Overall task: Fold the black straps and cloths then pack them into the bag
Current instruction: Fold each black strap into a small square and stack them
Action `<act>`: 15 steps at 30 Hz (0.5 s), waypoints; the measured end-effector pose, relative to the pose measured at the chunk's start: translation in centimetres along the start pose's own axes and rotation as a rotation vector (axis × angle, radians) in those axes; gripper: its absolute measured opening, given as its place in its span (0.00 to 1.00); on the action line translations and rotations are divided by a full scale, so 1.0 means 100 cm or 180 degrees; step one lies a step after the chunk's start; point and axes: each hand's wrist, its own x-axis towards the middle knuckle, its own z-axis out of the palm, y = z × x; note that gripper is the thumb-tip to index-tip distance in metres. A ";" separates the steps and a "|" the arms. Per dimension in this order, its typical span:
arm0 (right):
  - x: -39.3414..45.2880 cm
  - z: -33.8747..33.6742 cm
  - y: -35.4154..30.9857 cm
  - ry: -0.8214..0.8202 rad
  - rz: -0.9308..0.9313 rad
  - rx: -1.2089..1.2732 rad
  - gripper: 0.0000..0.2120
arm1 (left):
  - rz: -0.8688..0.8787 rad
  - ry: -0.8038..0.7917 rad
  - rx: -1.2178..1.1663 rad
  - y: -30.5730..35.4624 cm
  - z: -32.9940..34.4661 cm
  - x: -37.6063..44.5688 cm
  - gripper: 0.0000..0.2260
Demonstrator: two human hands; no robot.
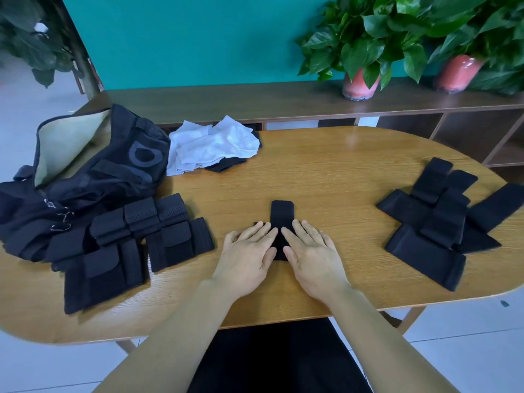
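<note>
Item: black strap (pixel 281 219), mid-fold, bench (pixel 340 177) centre.
L hand (pixel 249 251) and R hand (pixel 312 251) lie flat on strap, fingers straight, gripping nothing; prob. pressing the crease so the stretchy fabric stays put. Folded perforated straps (pixel 136 234) stacked L by the open bag (pixel 85 171), handy for packing; unfolded flat straps (pixel 436 222) piled R. White cloth (pixel 212 146) crumpled at the back.

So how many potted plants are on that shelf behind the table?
2: one pink-potted plant near the middle of the shelf, another to its right. More may sit outside the frame.
</note>
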 end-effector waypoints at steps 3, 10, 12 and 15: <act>-0.008 0.000 -0.003 0.0031 -0.0053 0.0147 0.40 | -0.0015 -0.0005 0.0039 0.002 -0.001 -0.010 0.22; -0.027 -0.006 -0.008 -0.0169 -0.0119 0.0317 0.22 | -0.0032 0.0037 0.0087 0.004 -0.002 -0.033 0.21; -0.027 -0.010 -0.009 -0.0262 -0.0114 0.0264 0.22 | -0.0041 0.0042 0.0104 0.005 -0.004 -0.034 0.21; -0.018 -0.024 -0.010 -0.0222 -0.0022 0.0459 0.21 | -0.0008 0.0023 0.0131 0.007 -0.008 -0.033 0.21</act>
